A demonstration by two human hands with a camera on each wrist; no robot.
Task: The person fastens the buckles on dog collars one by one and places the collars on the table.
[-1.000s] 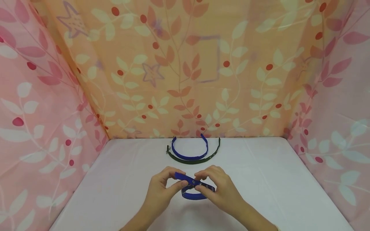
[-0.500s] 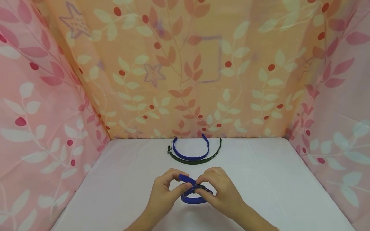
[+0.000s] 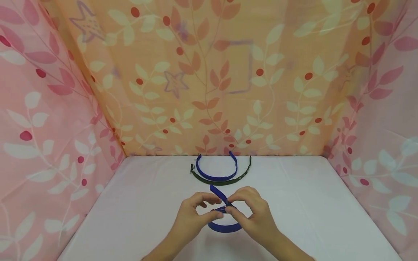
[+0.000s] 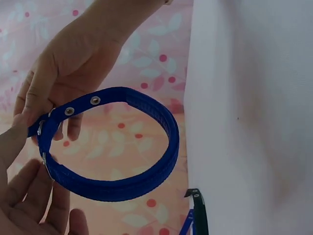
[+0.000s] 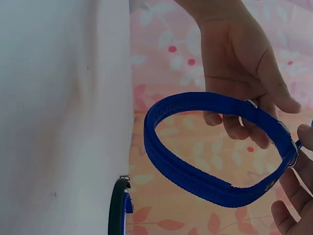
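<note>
A blue pet collar (image 3: 225, 228) is held up over the table in a closed loop, its free strap end pointing up and away. Metal eyelets (image 4: 95, 100) dot the strap, and a metal buckle (image 5: 293, 154) shows beside the fingers. My right hand (image 3: 257, 213) pinches the strap by the buckle between thumb and fingers. On the other side, my left hand (image 3: 195, 214) lies around the buckle area with thumb and fingers apart. Its fingertips (image 5: 234, 128) overlap the band near a metal ring (image 5: 251, 104) in the right wrist view.
Farther back on the white table (image 3: 143, 203) lie another blue collar (image 3: 215, 179) and a dark green collar (image 3: 209, 183), both unfastened in open curves. Leaf-patterned cloth (image 3: 209, 72) encloses the back and both sides.
My left hand has let go of the collar's free strap end, which now sticks up farther. The right hand's pinch has shifted onto the strap beside the buckle.
</note>
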